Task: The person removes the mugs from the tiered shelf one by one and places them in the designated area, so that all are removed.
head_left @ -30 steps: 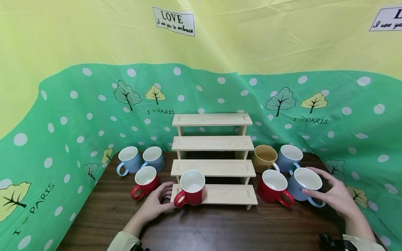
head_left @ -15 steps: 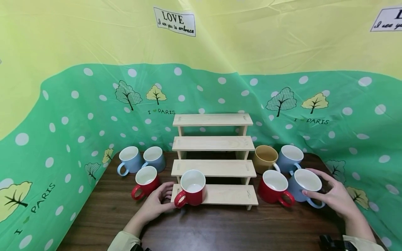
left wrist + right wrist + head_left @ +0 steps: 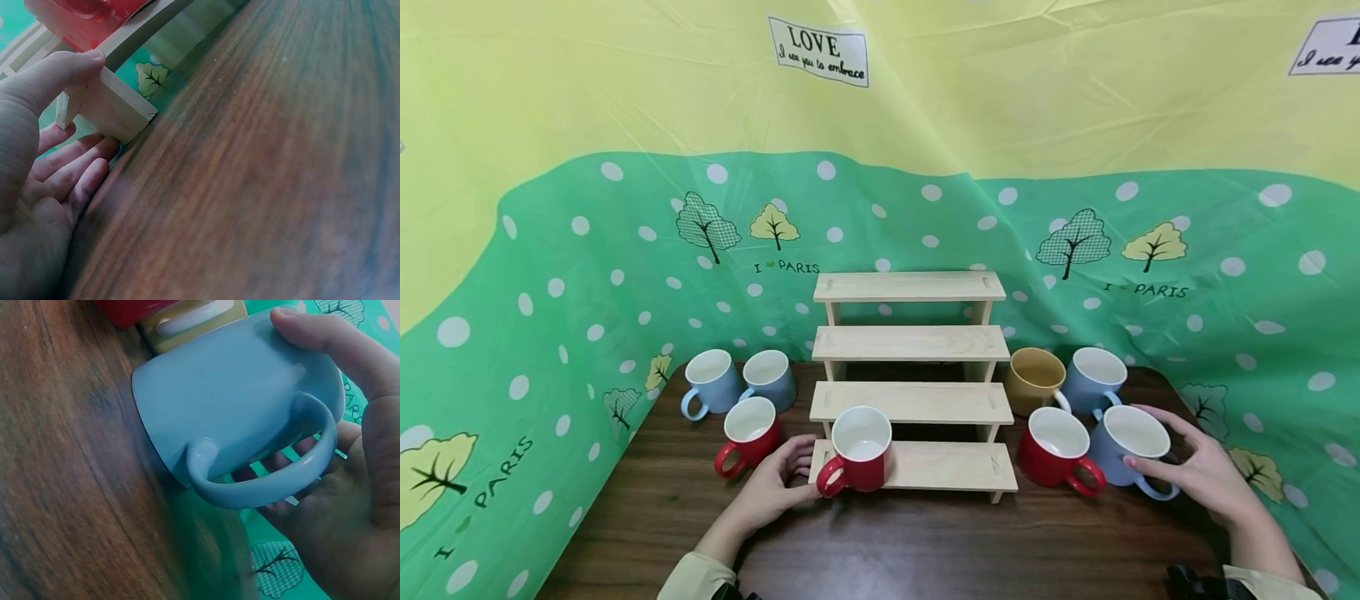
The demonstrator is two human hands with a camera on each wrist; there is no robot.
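Note:
A stepped wooden shelf (image 3: 917, 465) stands mid-table. At the left end of its lowest step is a red mug (image 3: 863, 468) with a white inside, handle toward the front left. My left hand (image 3: 767, 490) holds that end of the shelf beside the mug; in the left wrist view the thumb (image 3: 69, 69) lies on the step's corner and the fingers reach the side panel (image 3: 115, 109). At the right, my right hand (image 3: 1210, 477) grips an upright light blue mug (image 3: 1112, 457) around its upper part. The right wrist view shows the thumb near its rim and its handle (image 3: 262, 487) unheld.
Left of the shelf stand two light blue mugs (image 3: 713, 387) and a red mug (image 3: 756, 442). On the right, another red mug (image 3: 1045, 462), a mustard mug (image 3: 1028, 392) and a blue mug (image 3: 1086, 392) crowd the held one. A printed cloth (image 3: 917, 200) hangs behind.
Both hands keep their places on the shelf and the blue mug. The held blue mug's rim sits very slightly lower; the whole head view has drifted a little.

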